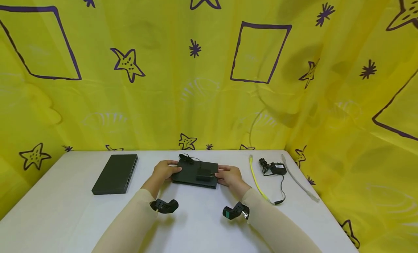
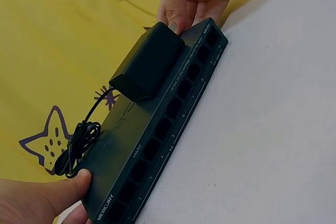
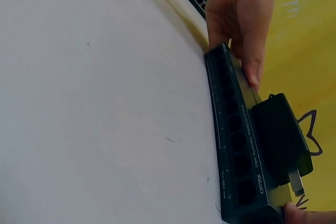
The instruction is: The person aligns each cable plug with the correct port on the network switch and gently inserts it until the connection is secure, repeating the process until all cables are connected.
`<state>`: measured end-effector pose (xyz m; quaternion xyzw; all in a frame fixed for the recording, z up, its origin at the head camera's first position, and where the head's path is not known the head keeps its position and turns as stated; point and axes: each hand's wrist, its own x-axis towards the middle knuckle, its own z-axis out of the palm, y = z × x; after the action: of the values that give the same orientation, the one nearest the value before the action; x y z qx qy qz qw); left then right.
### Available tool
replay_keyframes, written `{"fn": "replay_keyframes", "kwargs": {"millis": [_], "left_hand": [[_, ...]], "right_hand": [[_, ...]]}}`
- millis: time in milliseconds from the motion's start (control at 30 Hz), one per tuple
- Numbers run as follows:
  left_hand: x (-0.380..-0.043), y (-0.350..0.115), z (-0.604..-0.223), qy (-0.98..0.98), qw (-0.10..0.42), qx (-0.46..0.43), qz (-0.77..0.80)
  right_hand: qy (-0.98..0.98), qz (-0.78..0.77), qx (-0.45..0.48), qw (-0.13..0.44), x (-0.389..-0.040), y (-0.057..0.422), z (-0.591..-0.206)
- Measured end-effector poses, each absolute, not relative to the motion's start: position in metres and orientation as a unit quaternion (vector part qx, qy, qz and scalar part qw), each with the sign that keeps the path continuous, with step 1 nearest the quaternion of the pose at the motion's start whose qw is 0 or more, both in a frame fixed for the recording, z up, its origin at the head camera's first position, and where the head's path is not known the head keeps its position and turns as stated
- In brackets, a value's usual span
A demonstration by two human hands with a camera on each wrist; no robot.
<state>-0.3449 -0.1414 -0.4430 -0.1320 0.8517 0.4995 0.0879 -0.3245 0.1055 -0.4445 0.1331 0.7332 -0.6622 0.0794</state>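
Observation:
A black network switch (image 1: 187, 176), lettered MERCURY beside its row of ports in the left wrist view, is held between both hands at the middle of the white table. My left hand (image 1: 164, 171) grips its left end, thumb on top. The right hand (image 1: 231, 177) grips the opposite end, its thumb near the metal prongs of a black power adapter (image 2: 149, 61). That adapter lies on top of the switch, and its bundled black cable (image 2: 79, 145) hangs about the back left edge. Whether the switch touches the tabletop, I cannot tell.
Another black switch (image 1: 115, 174) lies to the left on the table (image 1: 65, 206). At the right are a yellow network cable (image 1: 257, 179), a smaller black adapter (image 1: 278, 168) with its cord, and a grey network cable (image 1: 298, 178). A yellow patterned curtain (image 1: 163, 100) hangs behind.

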Motion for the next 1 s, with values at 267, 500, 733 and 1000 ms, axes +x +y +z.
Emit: {"fn": "replay_keyframes", "kwargs": {"millis": [267, 500, 733, 1000], "left_hand": [[-0.338, -0.140, -0.439, 0.837, 0.097, -0.141, 0.520], [-0.332, -0.140, -0.435, 0.833, 0.093, -0.146, 0.525], [-0.335, -0.144, -0.439, 0.818, 0.105, -0.148, 0.546], [-0.333, -0.144, -0.436, 0.819, 0.107, -0.153, 0.543]], "right_hand": [[0.740, -0.650, 0.138, 0.105, -0.332, 0.111, -0.442], [0.745, -0.644, 0.130, 0.115, -0.336, 0.111, -0.439], [0.750, -0.636, 0.133, 0.127, -0.343, 0.112, -0.438], [0.756, -0.624, 0.137, 0.140, -0.347, 0.113, -0.436]]}}
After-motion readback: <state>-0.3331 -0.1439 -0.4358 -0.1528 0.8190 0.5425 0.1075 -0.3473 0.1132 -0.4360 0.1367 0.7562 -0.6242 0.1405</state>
